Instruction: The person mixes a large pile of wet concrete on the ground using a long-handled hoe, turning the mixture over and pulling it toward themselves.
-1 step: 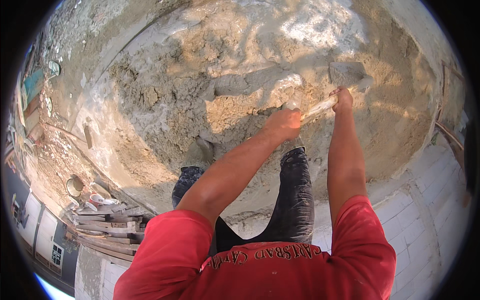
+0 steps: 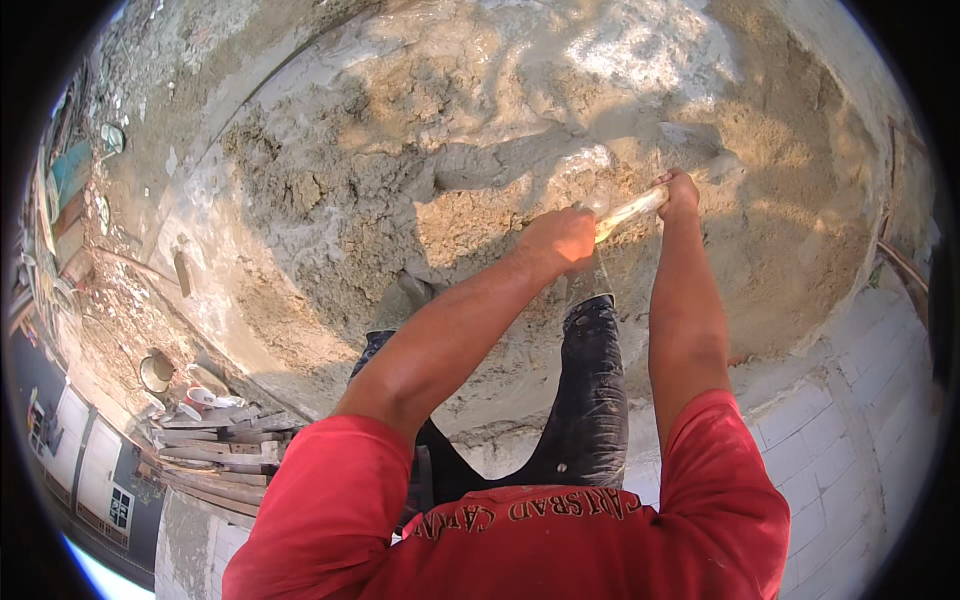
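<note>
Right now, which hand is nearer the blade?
Right. The right hand grips the handle close to the blade, just below it in view; the left hand holds farther back, lower and to the left.

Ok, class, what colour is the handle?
The handle is pale yellowish cream, best seen in the head view.

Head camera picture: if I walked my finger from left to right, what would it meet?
Stacked wood → left boot → left hand → handle → right hand.
</note>
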`<action>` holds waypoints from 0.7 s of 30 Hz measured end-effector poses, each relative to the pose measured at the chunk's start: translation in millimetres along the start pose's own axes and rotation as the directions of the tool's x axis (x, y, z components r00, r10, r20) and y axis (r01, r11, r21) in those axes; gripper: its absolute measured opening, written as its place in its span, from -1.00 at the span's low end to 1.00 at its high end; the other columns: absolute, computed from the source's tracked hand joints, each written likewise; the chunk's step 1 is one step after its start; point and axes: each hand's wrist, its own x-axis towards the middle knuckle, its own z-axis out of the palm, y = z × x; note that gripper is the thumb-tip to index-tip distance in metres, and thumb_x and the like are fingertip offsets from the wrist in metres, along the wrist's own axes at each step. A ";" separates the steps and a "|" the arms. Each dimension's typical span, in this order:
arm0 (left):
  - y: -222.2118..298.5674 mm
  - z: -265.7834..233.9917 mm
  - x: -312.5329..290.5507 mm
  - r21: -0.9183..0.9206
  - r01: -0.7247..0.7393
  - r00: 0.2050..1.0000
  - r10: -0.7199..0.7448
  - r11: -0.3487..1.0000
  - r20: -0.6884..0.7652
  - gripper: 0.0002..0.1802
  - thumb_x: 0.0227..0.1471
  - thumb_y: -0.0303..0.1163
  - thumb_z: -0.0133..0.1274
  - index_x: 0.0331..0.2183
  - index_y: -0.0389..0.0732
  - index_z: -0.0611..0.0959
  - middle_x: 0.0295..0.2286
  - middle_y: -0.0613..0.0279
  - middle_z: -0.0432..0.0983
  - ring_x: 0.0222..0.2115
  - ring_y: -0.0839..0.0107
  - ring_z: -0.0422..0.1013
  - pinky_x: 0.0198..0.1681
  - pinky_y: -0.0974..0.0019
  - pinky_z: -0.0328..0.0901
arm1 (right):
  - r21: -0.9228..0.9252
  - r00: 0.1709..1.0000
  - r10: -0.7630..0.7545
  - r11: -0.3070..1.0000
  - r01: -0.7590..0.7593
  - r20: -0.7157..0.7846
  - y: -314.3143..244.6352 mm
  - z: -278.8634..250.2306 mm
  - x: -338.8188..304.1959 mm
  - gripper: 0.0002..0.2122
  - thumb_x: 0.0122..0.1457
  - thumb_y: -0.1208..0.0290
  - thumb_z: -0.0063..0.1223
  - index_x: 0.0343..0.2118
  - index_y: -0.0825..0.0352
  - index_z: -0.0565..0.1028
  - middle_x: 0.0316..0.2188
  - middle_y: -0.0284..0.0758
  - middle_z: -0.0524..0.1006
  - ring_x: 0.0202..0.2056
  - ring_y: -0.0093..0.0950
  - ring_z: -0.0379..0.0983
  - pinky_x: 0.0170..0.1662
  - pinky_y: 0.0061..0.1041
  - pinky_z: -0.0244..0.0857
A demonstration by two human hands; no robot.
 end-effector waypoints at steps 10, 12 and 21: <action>-66.9 -209.0 -201.9 0.497 0.136 0.982 -0.183 0.857 0.048 -0.69 -0.05 -0.53 0.00 -0.17 -0.27 0.59 -0.33 -0.15 0.60 -0.24 -0.11 0.54 -0.16 -0.06 0.40 | 0.256 0.931 0.323 0.898 -0.358 0.169 133.8 166.3 -211.0 -0.93 0.24 0.57 -0.22 -0.29 0.46 0.30 -0.42 -0.13 0.46 -0.53 -0.32 0.42 -0.43 -0.14 0.42; -56.0 -239.5 -238.6 0.537 0.210 0.971 -0.239 0.817 -0.016 -0.70 -0.06 -0.53 0.02 -0.19 -0.25 0.59 -0.37 -0.15 0.59 -0.27 -0.12 0.53 -0.19 -0.06 0.39 | 0.300 0.906 0.343 0.862 -0.409 0.249 135.8 196.1 -236.3 -0.91 0.24 0.56 -0.20 -0.24 0.44 0.27 -0.44 -0.17 0.42 -0.54 -0.35 0.38 -0.45 -0.19 0.41; -74.0 -224.9 -303.4 0.414 0.467 0.884 -0.400 0.781 -0.241 -0.75 -0.11 -0.52 0.12 -0.28 -0.20 0.53 -0.51 -0.13 0.53 -0.40 -0.10 0.50 -0.32 -0.05 0.33 | 0.409 0.850 0.239 0.794 -0.449 0.469 118.7 199.9 -324.9 -0.62 0.27 0.52 -0.12 0.11 0.27 0.09 -0.47 -0.29 0.31 -0.56 -0.47 0.27 -0.48 -0.35 0.36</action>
